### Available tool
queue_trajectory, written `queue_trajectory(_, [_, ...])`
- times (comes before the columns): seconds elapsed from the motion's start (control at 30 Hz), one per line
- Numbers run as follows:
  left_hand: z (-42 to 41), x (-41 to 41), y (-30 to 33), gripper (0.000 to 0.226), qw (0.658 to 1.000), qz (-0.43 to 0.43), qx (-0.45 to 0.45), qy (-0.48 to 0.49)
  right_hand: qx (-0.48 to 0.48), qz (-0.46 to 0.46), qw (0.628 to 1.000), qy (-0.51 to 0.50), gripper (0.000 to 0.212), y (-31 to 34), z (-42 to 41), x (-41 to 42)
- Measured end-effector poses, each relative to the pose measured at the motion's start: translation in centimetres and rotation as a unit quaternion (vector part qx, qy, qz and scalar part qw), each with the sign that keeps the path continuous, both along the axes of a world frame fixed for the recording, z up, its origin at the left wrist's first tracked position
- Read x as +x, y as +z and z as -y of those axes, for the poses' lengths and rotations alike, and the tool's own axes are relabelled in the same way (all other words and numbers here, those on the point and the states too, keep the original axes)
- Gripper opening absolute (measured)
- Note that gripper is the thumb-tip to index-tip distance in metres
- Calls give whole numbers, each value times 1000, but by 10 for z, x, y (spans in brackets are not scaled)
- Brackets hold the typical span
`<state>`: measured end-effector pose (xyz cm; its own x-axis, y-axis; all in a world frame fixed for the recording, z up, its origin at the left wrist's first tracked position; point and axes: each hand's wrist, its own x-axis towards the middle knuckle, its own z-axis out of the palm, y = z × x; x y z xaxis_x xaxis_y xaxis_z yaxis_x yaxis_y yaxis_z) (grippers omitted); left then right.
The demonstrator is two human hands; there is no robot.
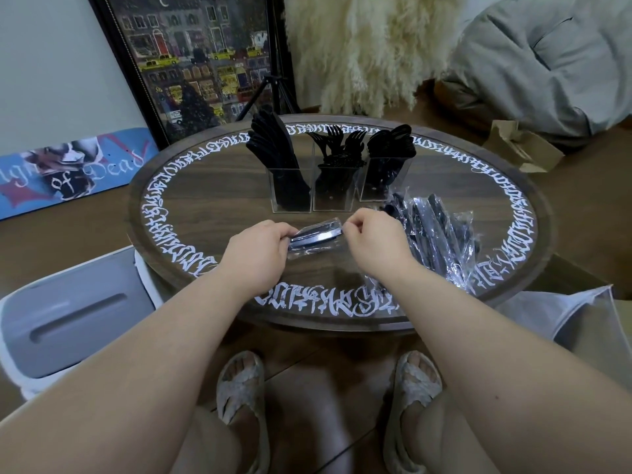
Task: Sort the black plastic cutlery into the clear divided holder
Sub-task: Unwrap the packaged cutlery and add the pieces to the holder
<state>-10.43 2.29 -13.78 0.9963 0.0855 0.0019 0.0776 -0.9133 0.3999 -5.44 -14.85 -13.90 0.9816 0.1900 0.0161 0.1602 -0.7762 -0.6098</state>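
A clear divided holder [329, 199] stands at the back of the round wooden table [212, 196]. Black knives [273, 145] fill its left part, forks [337, 145] its middle, spoons [391, 143] its right. Over the table's near middle my left hand [256, 249] grips one end of a clear-wrapped cutlery packet [314, 238]. My right hand [374, 239] pinches the packet's other end. To the right of my right hand lies a pile of several more wrapped black cutlery packets [436, 230].
A grey-lidded white bin [65, 319] stands at the table's left. A framed picture [201, 59], a skateboard deck [68, 169] and a tripod [270, 97] are behind. A cardboard box [519, 148] and a grey bean bag [561, 63] sit at back right.
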Motion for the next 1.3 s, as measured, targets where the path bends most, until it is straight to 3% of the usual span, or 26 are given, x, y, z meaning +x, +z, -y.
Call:
queue_trajectory(0.17, [-3, -1, 0, 34, 1000, -1, -8, -9, 149, -77, 986, -22, 22, 6, 1, 1])
queue_trajectory(0.7, [2, -3, 0, 28, 998, 32, -37, -29, 332, -271, 903, -44, 18, 10, 1, 2])
queue_trajectory(0.87, [-5, 0, 3, 35, 993, 111, -21, 43, 373, -245, 890, -94, 15, 10, 5, 7])
queue_trajectory(1.0, [-17, 3, 1, 46, 985, 50, -74, 145, 396, -238, 879, -117, 16, 9, 8, 9])
queue_trajectory(1.13, [-19, 4, 0, 41, 986, 21, -77, 146, 390, -226, 882, -135, 15, 7, 8, 12])
queue_trajectory(1.3, [-20, 4, -1, 30, 989, 52, -52, 128, 370, -254, 885, -123, 14, 7, 10, 13])
